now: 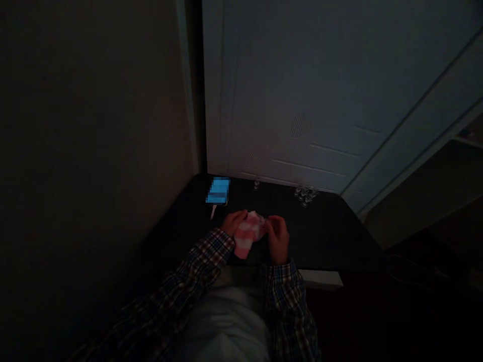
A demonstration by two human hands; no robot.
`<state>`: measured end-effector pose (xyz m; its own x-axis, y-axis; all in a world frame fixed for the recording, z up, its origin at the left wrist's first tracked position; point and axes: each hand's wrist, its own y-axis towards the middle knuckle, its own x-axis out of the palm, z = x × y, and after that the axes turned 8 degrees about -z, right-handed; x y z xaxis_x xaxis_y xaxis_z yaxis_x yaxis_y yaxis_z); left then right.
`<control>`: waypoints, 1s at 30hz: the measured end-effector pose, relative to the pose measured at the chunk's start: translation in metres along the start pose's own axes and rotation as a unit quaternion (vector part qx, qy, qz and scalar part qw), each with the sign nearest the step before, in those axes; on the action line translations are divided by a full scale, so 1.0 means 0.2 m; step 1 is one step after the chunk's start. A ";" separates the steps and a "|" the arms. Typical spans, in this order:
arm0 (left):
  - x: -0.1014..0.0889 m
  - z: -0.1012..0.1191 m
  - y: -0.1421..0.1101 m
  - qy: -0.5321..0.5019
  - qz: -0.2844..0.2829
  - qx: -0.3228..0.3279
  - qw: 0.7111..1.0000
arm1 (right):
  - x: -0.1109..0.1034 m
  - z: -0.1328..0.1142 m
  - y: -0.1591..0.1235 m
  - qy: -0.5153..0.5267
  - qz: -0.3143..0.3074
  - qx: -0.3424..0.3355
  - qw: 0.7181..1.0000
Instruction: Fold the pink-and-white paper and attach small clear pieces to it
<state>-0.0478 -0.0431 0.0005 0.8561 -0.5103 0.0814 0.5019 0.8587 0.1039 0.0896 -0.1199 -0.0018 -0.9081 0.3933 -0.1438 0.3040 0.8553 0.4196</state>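
A pink and white striped cloth (247, 235) is bunched between my two hands above a small black table (324, 236). My left hand (233, 222) grips its upper left part with curled fingers. My right hand (278, 237) pinches its right edge, fingers closed. Both of my sleeves are plaid. The room is very dark, so finer detail of the cloth is hard to make out.
A phone with a lit blue screen (218, 191) lies at the table's back left, a cable running from it. Several small clear glass pieces (305, 193) cluster at the back right, one more (256, 185) stands apart. A white door and wall stand close behind.
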 end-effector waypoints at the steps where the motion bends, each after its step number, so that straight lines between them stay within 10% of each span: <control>1: 0.00 0.00 0.00 -0.005 0.009 0.001 1.000 | 0.00 0.00 0.00 -0.003 -0.001 0.005 1.000; 30: -0.02 -0.01 0.01 0.139 0.004 0.067 0.988 | -0.01 -0.02 -0.02 -0.069 -0.051 0.026 0.996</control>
<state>-0.0499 -0.0392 -0.0026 0.8699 -0.4547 -0.1911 0.4904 0.8390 0.2359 0.0890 -0.1245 0.0002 -0.8884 0.3420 -0.3061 0.2290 0.9083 0.3501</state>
